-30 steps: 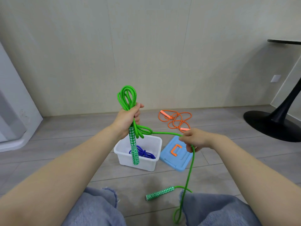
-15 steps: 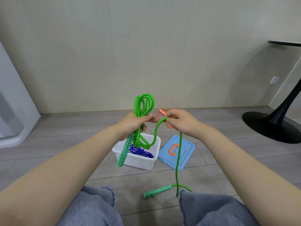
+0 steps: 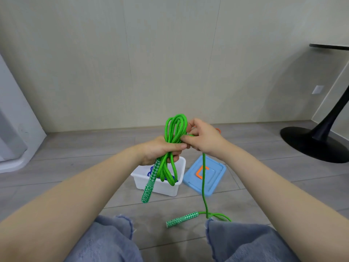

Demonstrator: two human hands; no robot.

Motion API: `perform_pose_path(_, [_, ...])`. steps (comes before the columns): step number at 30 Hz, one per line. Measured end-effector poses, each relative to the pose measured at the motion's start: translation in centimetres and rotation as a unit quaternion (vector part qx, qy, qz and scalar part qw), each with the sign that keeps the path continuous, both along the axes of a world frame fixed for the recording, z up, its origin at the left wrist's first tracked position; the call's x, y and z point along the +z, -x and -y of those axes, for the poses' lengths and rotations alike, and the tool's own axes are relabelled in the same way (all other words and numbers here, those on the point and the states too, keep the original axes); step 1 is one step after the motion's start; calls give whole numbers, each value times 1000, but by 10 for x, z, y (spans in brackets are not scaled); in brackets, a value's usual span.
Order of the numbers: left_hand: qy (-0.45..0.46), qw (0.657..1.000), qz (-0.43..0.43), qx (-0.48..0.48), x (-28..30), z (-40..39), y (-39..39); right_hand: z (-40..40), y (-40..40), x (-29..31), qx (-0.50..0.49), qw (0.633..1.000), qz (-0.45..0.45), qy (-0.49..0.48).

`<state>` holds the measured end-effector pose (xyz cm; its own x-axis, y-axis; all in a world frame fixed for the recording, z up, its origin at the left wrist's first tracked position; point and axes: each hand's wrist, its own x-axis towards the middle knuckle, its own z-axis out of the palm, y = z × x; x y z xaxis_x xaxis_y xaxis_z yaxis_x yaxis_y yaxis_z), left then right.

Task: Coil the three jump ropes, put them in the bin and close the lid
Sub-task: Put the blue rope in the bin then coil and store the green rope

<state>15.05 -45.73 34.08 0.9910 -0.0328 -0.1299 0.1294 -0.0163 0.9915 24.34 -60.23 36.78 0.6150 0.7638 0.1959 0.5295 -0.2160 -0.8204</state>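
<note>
The left hand (image 3: 162, 148) grips the coiled green rope (image 3: 174, 129) (one handle dangling) above the bin (image 3: 160, 186); the right hand (image 3: 203, 136) pinches its loose strand.

Beige panelled wall (image 3: 170, 59) with thin vertical seams. Grey wood-plank floor (image 3: 75, 159). Black pedestal table base (image 3: 313, 142) far right, dark tabletop edge (image 3: 329, 46) above it. White socket plate (image 3: 317, 89) on right wall. White rounded unit (image 3: 13, 129) far left.

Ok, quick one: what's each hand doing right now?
Left hand: grips the coiled green jump rope.
Right hand: pinches the same rope's free strand beside the coil.
</note>
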Motion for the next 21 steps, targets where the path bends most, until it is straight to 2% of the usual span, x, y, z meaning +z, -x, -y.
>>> perform_pose_path(2, [14, 1000, -2, 16, 0, -2, 0, 5, -2, 0, 33, 990, -131, -28])
perform_pose_path(4, [25, 999, 3, 40, 1, -7, -1, 16, -7, 0, 61, 970, -235, -3])
perform_pose_path(6, [58, 996, 18, 66, 1, -14, -2, 31, -16, -7, 88, 955, -273, 75])
perform_pose_path(8, [129, 984, 44, 111, 4, -23, -3, 46, -26, -20, 104, 938, -298, 143])
perform_pose_path(10, [195, 964, 75, 167, 9, -33, -3, 58, -34, -32, 92, 923, -340, 155])
perform_pose_path(12, [231, 943, 97, 218, 12, -42, -3, 65, -41, -38, 64, 924, -344, 154])
perform_pose_path(14, [223, 937, 103, 247, 11, -45, -3, 64, -42, -38, 38, 936, -318, 149])
perform_pose_path(18, [126, 964, 80, 222, 1, -36, -3, 44, -33, -28, 7, 969, -237, 67])
perform_pose_path(21, [86, 976, 56, 190, -3, -28, -4, 30, -22, -15, 20, 980, -197, -3])
